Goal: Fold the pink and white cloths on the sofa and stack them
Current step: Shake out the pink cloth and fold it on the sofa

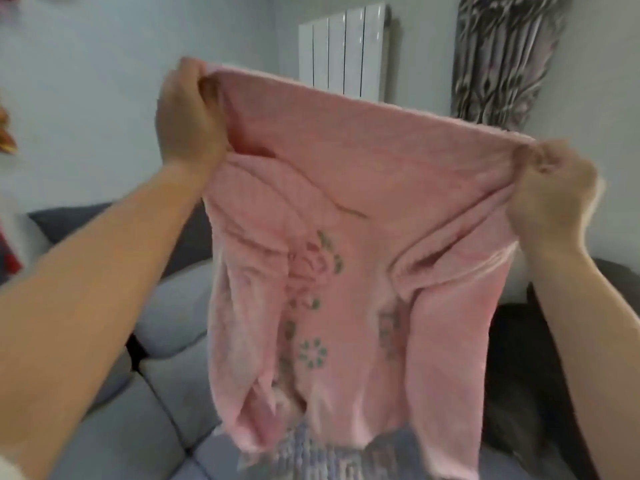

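Head view shows the left hand (188,119) and right hand (550,188) each pinching a top corner of the pink cloth (332,237). It looks soft, light and floppy, so the corners seem the best hold.

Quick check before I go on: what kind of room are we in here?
Most likely a home living room: a grey sofa, a white wall radiator and a patterned curtain behind the pink cloth.

A pink cloth (346,244) hangs spread at centre, its top corners pinched by the left hand (188,119) at ten o'clock and the right hand (554,188) at three o'clock, above a grey sofa (166,382); a white radiator (343,50) stands at twelve.
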Action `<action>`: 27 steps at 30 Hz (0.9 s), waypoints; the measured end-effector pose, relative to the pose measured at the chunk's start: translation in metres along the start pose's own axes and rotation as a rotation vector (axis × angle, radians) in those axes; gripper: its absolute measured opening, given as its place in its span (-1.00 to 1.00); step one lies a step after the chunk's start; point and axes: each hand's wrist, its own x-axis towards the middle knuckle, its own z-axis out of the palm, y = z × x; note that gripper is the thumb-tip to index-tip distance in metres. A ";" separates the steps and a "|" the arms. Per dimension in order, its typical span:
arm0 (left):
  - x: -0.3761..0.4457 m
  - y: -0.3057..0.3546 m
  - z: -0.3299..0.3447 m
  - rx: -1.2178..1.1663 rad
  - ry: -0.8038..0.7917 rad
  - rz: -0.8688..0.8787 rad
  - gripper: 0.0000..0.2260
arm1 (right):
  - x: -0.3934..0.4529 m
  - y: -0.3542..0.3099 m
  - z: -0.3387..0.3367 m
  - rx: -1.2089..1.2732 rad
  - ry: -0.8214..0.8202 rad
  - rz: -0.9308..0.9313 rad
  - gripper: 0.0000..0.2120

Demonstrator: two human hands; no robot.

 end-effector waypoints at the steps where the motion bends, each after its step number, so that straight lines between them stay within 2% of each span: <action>1: 0.003 -0.001 -0.004 0.023 0.018 0.010 -0.77 | -0.004 -0.007 -0.006 0.058 -0.006 0.021 -0.74; 3: -0.007 -0.014 -0.008 0.178 -0.078 -0.024 -0.61 | -0.020 -0.002 -0.015 0.075 -0.068 0.070 -0.70; 5: -0.035 -0.041 -0.015 0.260 -0.302 0.042 -0.51 | -0.040 0.022 -0.023 -0.016 -0.186 0.102 -0.71; 8: -0.093 -0.073 -0.038 0.177 -0.837 0.093 -0.44 | -0.080 0.076 -0.037 -0.175 -0.411 0.197 -0.74; 10: -0.148 -0.093 -0.055 0.221 -1.239 0.083 -0.55 | -0.119 0.113 -0.047 -0.307 -0.596 0.280 -0.82; 11: -0.181 -0.104 -0.065 0.235 -1.402 0.130 -0.62 | -0.144 0.131 -0.051 -0.399 -0.705 0.321 -0.81; 12: -0.218 -0.117 -0.073 0.200 -1.497 0.152 -0.68 | -0.169 0.148 -0.054 -0.494 -0.819 0.361 -0.76; 14: -0.294 -0.137 -0.092 0.076 -1.585 0.096 -0.74 | -0.220 0.183 -0.063 -0.642 -1.007 0.453 -0.69; 16: -0.372 -0.150 -0.119 -0.016 -1.689 -0.287 -0.74 | -0.268 0.214 -0.076 -0.719 -1.136 0.507 -0.72; 18: -0.449 -0.159 -0.147 -0.087 -1.633 -0.601 -0.74 | -0.308 0.239 -0.093 -0.766 -1.254 0.509 -0.73; 20: -0.516 -0.164 -0.173 -0.078 -1.530 -0.812 -0.75 | -0.338 0.249 -0.109 -0.849 -1.369 0.518 -0.86; 23: -0.577 -0.163 -0.200 -0.036 -1.477 -0.894 -0.75 | -0.370 0.259 -0.126 -0.918 -1.467 0.505 -0.83; 25: -0.593 -0.161 -0.209 0.008 -1.434 -0.893 -0.64 | -0.385 0.266 -0.132 -0.933 -1.449 0.543 -0.81; 27: -0.592 -0.157 -0.212 -0.003 -1.401 -0.908 -0.61 | -0.395 0.272 -0.137 -0.975 -1.421 0.602 -0.76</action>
